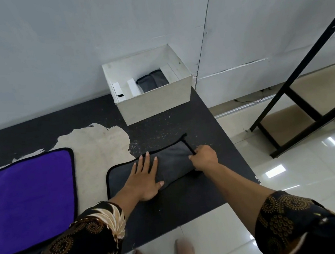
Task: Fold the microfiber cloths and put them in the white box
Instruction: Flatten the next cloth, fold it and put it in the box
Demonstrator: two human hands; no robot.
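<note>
Cool, even indoor light fills the scene, moderately bright. The glossy floor tiles [297,184] at lower right carry white glare patches from lamps overhead. Shadows are soft and faint. Wide-angle distortion bends the wall seam [208,42] and the black frame [303,62] toward the edges; the lower corners look slightly blurred.

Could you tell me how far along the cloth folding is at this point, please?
Done: one folded grey cloth lies in the white box. In hand: the left hand presses a second grey cloth flat while the right hand pinches its right edge, mid-fold. Left: the purple cloth lies unfolded beside it.
</note>
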